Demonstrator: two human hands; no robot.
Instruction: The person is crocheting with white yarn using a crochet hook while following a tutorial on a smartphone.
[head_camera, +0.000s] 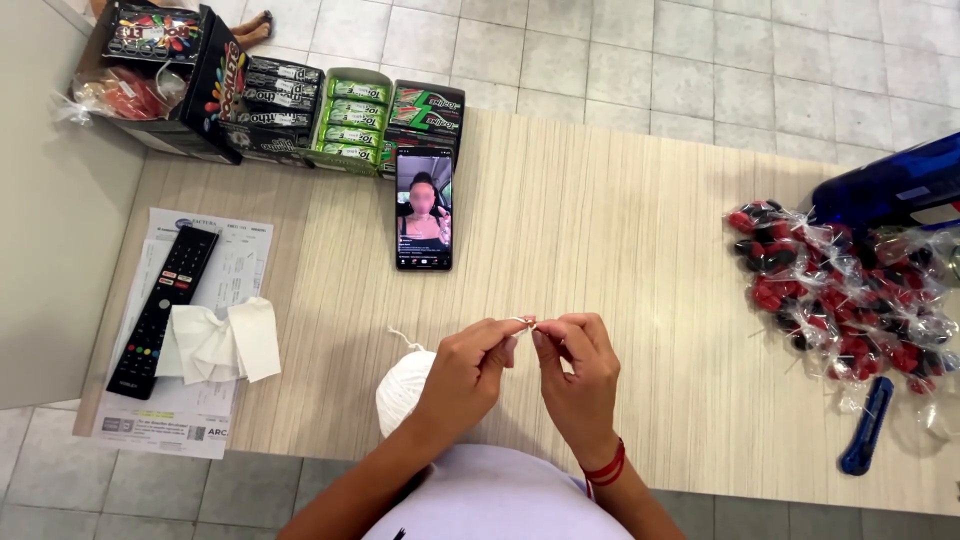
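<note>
1. Pinching a thin white string w/ both hands, we held it just above the wooden table, near the front edge.
2. Our left hand was closed, thumb & fingertips tight on the string's left bit.
3. Our right hand was closed too, pinching the same string from the other side. The two sets of fingertips were almost touching.
4. We wore a red band on the right wrist.
5. A white ball of string sat on the table just under & left of our left hand, w/ a loose end sticking up by it.
6. A phone lay flat further back, screen lit, approx. in the middle.
7. Behind the phone stood boxes of candy & gum in a row at the back edge.
8. On the left we saw a black remote lying on a printed paper, w/ a white cloth just beside it.
9. On the right lay a pile of small clear bags w/ red & black sweets, well apart from our hands.
10. A blue cutter lay near that pile, at the front.
</note>
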